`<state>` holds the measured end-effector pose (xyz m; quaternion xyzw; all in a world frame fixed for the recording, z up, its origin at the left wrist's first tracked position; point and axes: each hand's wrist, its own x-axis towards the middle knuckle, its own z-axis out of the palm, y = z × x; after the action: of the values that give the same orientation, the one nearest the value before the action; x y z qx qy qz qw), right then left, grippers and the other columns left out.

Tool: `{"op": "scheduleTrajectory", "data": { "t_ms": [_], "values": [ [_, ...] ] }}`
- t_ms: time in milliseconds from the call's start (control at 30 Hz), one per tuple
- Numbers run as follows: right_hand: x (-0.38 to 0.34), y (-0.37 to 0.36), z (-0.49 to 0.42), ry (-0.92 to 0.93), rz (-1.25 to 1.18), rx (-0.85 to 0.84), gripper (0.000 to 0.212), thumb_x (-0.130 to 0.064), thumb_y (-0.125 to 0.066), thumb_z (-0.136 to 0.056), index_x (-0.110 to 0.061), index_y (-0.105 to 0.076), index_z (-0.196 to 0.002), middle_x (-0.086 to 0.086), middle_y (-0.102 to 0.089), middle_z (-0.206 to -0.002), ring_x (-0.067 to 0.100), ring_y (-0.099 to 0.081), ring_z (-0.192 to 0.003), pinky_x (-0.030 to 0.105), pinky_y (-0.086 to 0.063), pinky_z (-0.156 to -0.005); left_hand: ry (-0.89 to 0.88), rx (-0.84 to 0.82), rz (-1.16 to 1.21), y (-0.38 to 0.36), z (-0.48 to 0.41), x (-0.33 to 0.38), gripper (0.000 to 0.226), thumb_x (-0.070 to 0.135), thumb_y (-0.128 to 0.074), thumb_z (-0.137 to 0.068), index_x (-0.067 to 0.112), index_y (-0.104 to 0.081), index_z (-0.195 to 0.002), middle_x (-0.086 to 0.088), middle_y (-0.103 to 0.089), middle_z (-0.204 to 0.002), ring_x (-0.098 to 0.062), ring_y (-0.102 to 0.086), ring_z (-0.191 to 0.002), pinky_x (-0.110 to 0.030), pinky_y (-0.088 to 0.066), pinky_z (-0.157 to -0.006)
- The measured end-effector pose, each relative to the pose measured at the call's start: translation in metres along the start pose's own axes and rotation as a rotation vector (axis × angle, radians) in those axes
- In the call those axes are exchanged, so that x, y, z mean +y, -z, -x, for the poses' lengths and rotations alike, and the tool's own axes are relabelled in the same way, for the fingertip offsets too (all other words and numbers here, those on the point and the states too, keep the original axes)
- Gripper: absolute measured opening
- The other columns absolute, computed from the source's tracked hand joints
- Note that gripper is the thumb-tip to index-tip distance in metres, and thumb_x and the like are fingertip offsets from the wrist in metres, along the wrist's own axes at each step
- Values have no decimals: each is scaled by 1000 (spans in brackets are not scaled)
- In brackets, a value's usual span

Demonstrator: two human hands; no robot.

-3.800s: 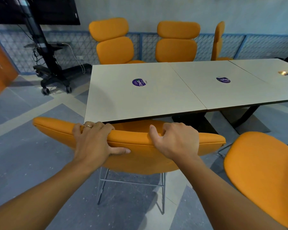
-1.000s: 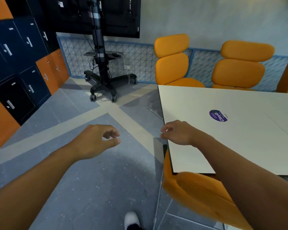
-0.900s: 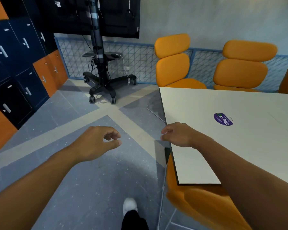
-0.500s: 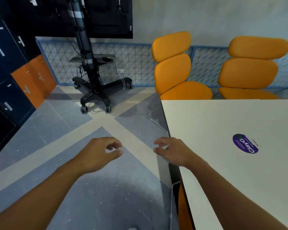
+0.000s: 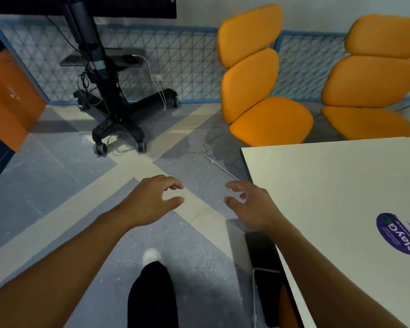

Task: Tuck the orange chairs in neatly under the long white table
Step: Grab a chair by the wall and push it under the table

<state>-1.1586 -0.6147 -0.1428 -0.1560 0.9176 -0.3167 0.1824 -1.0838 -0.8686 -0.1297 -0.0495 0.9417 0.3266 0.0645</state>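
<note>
The long white table (image 5: 329, 192) fills the right side, its short end facing left. Beyond its far corner stand two orange chairs: one (image 5: 258, 91) turned at an angle with its seat clear of the table, the other (image 5: 374, 81) at the right edge. A sliver of a third orange chair (image 5: 285, 304) shows under the table's near edge. My left hand (image 5: 152, 200) hangs over the floor with loosely curled fingers, holding nothing. My right hand (image 5: 249, 204) is beside the table's end, fingers relaxed, also holding nothing.
A black wheeled screen stand (image 5: 114, 114) with cables stands at the back left by a blue mesh fence (image 5: 187, 62). Orange and dark lockers (image 5: 7, 98) line the left. My leg and white shoe (image 5: 152, 280) are on the grey floor below my hands.
I let go of the near chair, which now sits under the table, and walked left round the table's end. The far chairs have come closer. Both hands hold nothing.
</note>
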Motion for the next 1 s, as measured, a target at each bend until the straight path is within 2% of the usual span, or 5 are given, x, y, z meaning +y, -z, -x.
{"op": "scheduleTrajectory", "data": {
  "t_ms": [200, 333, 533, 867, 1000],
  "values": [
    [-31, -9, -126, -72, -15, 80, 46, -35, -65, -95, -26, -55, -140, 0, -58, -141, 18, -55, -123, 32, -43, -100, -82, -37, -42, 49, -125, -66, 33, 39, -66, -88, 27, -63, -119, 8, -62, -118, -10, -55, -106, -25, -45, -88],
    [-62, -11, -205, -140, -97, 119, 46, -34, -65, -95, -28, -55, -140, 1, -56, -143, 20, -54, -127, 41, -45, -107, -119, -105, -73, 93, -208, -93, 34, 38, -66, -88, 27, -63, -120, 10, -60, -118, -4, -52, -103, -21, -38, -87],
    [-85, -10, -281, -186, -130, 152, 45, -34, -66, -94, -26, -57, -137, 1, -57, -140, 18, -55, -127, 38, -44, -107, -182, -162, -122, 134, -300, -112, 34, 42, -66, -88, 28, -63, -119, 7, -63, -122, -11, -58, -108, -30, -46, -93],
    [-58, 32, -422, -347, -147, 161, 54, -39, -62, -96, -29, -46, -147, 3, -48, -149, 25, -51, -130, 43, -44, -106, -262, -239, -141, 162, -484, -110, 35, 35, -68, -88, 21, -65, -120, 3, -63, -122, -13, -56, -111, -24, -37, -86],
    [-39, 57, -483, -399, -237, 211, 59, -46, -59, -98, -25, -43, -150, 1, -43, -155, 26, -44, -139, 43, -41, -110, -269, -244, -165, 171, -559, -104, 34, 40, -69, -86, 26, -65, -116, 5, -64, -121, -13, -58, -108, -30, -45, -90]
  ]
}}
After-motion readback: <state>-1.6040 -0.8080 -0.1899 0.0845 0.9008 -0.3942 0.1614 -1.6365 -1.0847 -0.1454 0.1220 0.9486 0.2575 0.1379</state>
